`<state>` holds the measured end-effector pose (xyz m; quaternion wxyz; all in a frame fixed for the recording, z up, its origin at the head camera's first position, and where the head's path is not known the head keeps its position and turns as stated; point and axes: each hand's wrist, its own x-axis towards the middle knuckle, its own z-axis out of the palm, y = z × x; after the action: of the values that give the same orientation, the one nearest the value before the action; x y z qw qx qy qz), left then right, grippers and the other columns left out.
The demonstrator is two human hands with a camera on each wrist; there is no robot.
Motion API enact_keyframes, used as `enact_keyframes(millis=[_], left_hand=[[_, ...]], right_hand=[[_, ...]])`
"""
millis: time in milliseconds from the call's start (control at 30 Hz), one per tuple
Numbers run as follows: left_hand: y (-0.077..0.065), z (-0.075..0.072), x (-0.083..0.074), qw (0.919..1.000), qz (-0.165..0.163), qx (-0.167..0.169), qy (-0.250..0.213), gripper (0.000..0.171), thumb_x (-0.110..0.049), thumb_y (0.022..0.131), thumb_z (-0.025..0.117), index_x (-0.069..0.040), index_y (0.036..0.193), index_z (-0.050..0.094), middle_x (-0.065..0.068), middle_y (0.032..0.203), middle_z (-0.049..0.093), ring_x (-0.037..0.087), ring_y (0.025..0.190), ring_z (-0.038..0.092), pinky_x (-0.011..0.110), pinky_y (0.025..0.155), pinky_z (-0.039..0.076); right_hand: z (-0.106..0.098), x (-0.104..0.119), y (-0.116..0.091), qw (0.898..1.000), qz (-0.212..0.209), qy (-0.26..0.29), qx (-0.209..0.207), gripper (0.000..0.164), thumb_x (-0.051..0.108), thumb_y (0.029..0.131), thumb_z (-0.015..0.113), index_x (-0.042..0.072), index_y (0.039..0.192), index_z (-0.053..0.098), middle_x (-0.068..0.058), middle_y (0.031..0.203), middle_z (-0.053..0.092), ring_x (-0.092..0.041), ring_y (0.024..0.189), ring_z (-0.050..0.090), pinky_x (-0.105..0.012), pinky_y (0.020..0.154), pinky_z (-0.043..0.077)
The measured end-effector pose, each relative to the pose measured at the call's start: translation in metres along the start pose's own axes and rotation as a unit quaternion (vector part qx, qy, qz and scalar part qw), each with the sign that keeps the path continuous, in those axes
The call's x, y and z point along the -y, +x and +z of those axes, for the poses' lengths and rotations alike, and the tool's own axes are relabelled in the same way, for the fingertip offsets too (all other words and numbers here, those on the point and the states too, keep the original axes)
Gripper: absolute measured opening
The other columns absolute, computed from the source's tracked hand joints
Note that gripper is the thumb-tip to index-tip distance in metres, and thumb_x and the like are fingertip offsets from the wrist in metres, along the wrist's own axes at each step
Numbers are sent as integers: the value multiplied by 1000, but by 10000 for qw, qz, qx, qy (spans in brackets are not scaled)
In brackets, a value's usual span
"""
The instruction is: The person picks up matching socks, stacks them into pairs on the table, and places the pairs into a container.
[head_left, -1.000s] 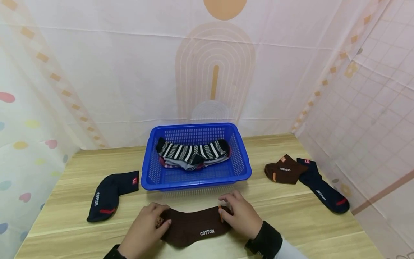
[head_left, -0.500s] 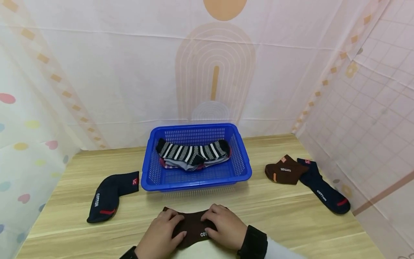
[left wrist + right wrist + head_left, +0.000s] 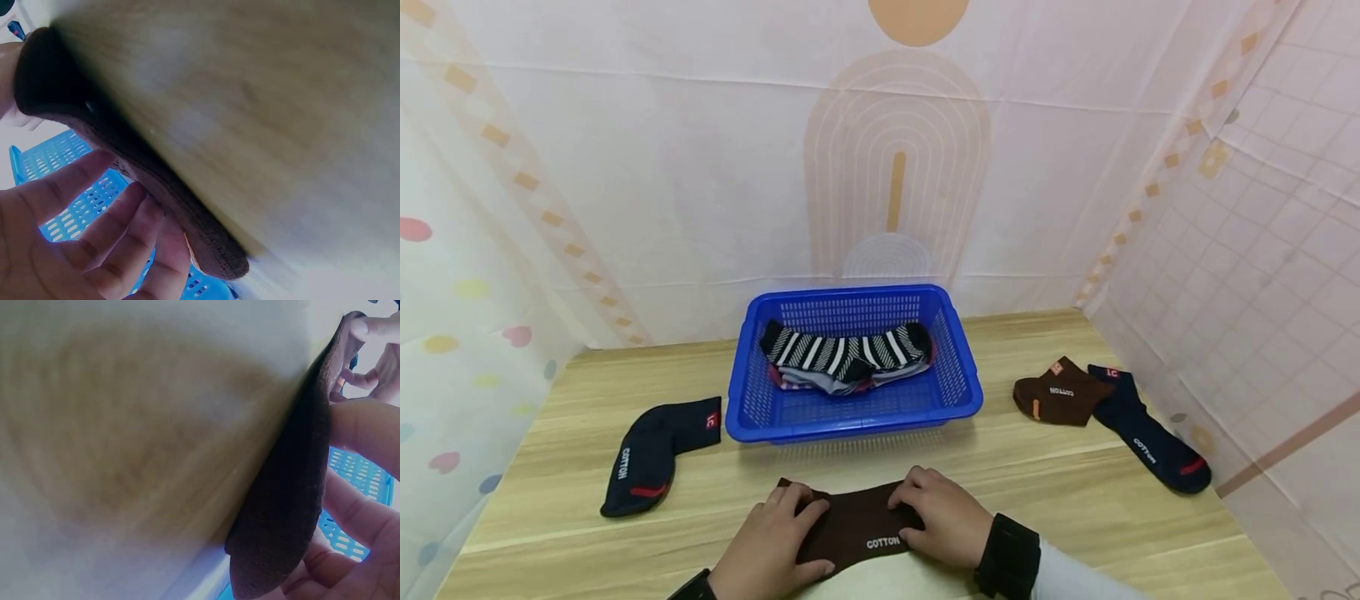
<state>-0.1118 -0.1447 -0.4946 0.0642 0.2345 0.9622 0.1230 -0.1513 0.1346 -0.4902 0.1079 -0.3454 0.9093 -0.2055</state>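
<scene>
A brown sock (image 3: 857, 521) with white COTTON lettering lies flat on the wooden table at the front middle. On its left end rests my left hand (image 3: 775, 537), fingers bent slightly, fingertips and thumb on the fabric. The right hand (image 3: 943, 521) touches the sock's right end in the same way, its palm raised. In the left wrist view, the left fingertips lie along the top of the brown sock (image 3: 156, 175). From the right wrist, the brown sock (image 3: 284, 487) shows edge-on under the right fingers. The hands hide both ends of the sock from above.
Behind the hands stands a blue basket (image 3: 853, 429) holding a black-and-white striped sock pair (image 3: 842, 354) over other folded socks. A navy sock (image 3: 651, 454) lies at left. At right, another brown sock (image 3: 1060, 396) overlaps a second navy sock (image 3: 1150, 450).
Both hands first moved inward from the brown sock's ends over its top. In the last half second the right hand slid slightly back to the right, uncovering the lettering.
</scene>
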Motion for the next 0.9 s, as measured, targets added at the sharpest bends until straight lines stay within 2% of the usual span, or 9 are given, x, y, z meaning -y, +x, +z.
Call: enact_keyframes(millis=[300,467,633,733,900], left_hand=[[3,-1,1,9998,26,151,-101,88,-79,72,71,-14,131,65,4,122,55,22,110,54,50,82,51],[1,-3,0,9986,-116,134,-505,83,-79,79,64,-15,130,66,3,121,57,23,110,57,52,87,52],[-2,-11,-3,9943,-283,-20,-1023,66,-72,88,59,-17,124,69,-3,116,61,20,107,60,48,90,53],[-5,-18,-6,9896,-514,-120,-1335,58,-66,92,59,-17,121,70,-4,115,62,19,109,61,48,92,53],[-7,-29,-10,9795,-1152,-324,-1620,49,-64,91,61,-23,117,71,-9,112,63,14,109,60,46,96,53]], right_hand=[[-4,-4,3,10000,-56,-52,28,30,27,88,77,22,117,70,10,105,57,-3,97,50,-24,88,48],[-2,-7,-1,9997,-191,154,-71,26,30,95,71,23,120,69,11,109,59,-2,100,52,-24,89,49],[-8,-12,-11,9977,-152,518,-414,22,30,100,63,23,121,68,10,114,60,-4,107,54,-29,94,50],[-19,-18,-18,9957,-80,527,-757,21,26,100,63,19,119,69,8,115,61,-7,108,56,-32,95,51],[-44,-37,-30,9902,90,104,-1391,21,20,96,68,12,115,70,2,114,64,-15,109,62,-40,96,54]])
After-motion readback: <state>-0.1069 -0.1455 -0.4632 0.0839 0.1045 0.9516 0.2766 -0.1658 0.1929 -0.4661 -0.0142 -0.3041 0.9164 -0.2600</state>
